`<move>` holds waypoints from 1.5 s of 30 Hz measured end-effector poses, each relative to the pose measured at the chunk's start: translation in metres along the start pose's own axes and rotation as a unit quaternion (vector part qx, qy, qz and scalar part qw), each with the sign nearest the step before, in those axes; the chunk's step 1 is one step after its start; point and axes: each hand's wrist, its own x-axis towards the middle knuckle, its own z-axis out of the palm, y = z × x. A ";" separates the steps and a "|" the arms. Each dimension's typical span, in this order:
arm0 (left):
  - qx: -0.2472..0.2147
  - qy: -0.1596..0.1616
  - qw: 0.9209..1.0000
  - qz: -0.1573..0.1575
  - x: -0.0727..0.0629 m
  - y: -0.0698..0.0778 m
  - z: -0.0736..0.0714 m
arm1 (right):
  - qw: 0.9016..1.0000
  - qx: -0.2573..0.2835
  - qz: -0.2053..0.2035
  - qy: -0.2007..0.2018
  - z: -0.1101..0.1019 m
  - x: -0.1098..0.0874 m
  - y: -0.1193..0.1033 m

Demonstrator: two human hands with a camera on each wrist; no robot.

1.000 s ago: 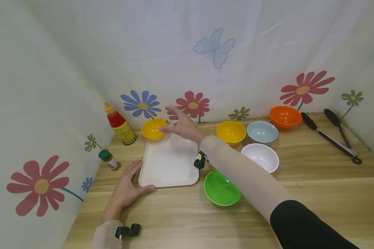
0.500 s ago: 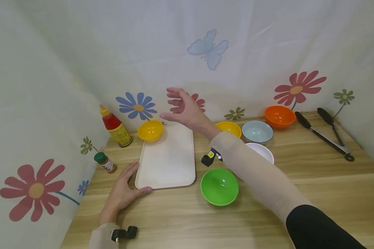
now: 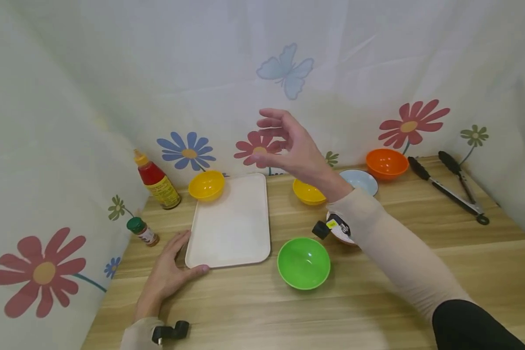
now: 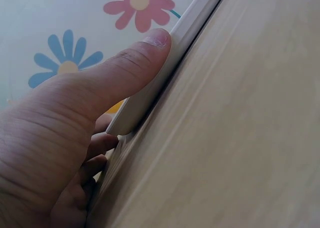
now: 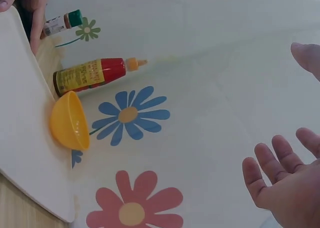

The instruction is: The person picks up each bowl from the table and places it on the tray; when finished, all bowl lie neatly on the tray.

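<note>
A white rectangular tray (image 3: pixel 232 231) lies on the wooden table, with a yellow bowl (image 3: pixel 206 187) at its far left corner. My left hand (image 3: pixel 164 272) rests at the tray's near left corner, thumb along the front edge and fingers by the left side. In the left wrist view, its extended thumb (image 4: pixel 130 63) touches the rim. My right hand (image 3: pixel 299 150) is raised in the air right of the tray, holding nothing, fingers loosely bent and apart from the thumb. Below its forearm sits a green bowl (image 3: pixel 304 263).
Behind the right arm are a second yellow bowl (image 3: pixel 307 192), a pale blue bowl (image 3: pixel 360 181) and a partly hidden white bowl (image 3: pixel 339 233). An orange bowl (image 3: pixel 387 164) and tongs (image 3: pixel 452 194) lie farther right. A sauce bottle (image 3: pixel 159 187) and green-capped jar (image 3: pixel 143 232) stand left.
My right hand has moved up and to the right, away from the yellow bowl at the tray's far corner. The left hand stays at the tray's near corner.
</note>
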 end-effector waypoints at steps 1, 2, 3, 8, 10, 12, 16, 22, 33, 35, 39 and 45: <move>0.002 0.000 1.000 -0.002 0.000 -0.001 0.000 | 1.000 0.001 -0.002 0.004 -0.004 -0.003 -0.002; 0.002 -0.001 1.000 -0.003 0.000 -0.002 0.000 | 1.000 0.003 -0.003 0.008 -0.008 -0.006 -0.004; 0.003 -0.001 1.000 -0.004 0.000 -0.003 -0.001 | 1.000 0.005 -0.004 0.011 -0.012 -0.009 -0.005; 0.004 0.000 1.000 -0.003 0.000 -0.005 -0.002 | 0.999 0.006 0.009 0.031 -0.032 -0.025 -0.013; 0.005 0.001 1.000 0.000 0.000 -0.004 -0.002 | 0.999 -0.001 0.018 0.037 -0.040 -0.032 -0.015; 0.004 0.000 1.000 0.004 0.000 -0.003 -0.002 | 0.999 -0.015 0.028 0.044 -0.050 -0.041 -0.017; 0.001 -0.004 1.000 0.010 0.001 -0.001 0.000 | 0.996 -0.031 0.045 0.067 -0.070 -0.063 -0.015; 0.000 -0.001 1.000 0.007 0.003 -0.002 0.001 | 0.989 -0.065 0.070 0.112 -0.102 -0.101 -0.007; -0.005 0.001 1.000 0.001 0.001 -0.003 0.001 | 0.980 -0.070 0.110 0.153 -0.130 -0.162 0.016; -0.005 0.000 1.000 0.002 0.000 -0.003 0.001 | 0.981 -0.057 0.115 0.148 -0.133 -0.175 0.022; -0.004 -0.002 1.000 0.001 0.001 -0.003 0.001 | 0.984 -0.058 0.116 0.121 -0.136 -0.200 0.034; -0.009 -0.002 1.000 -0.006 0.002 -0.003 0.002 | 0.980 -0.072 0.156 0.096 -0.125 -0.224 0.049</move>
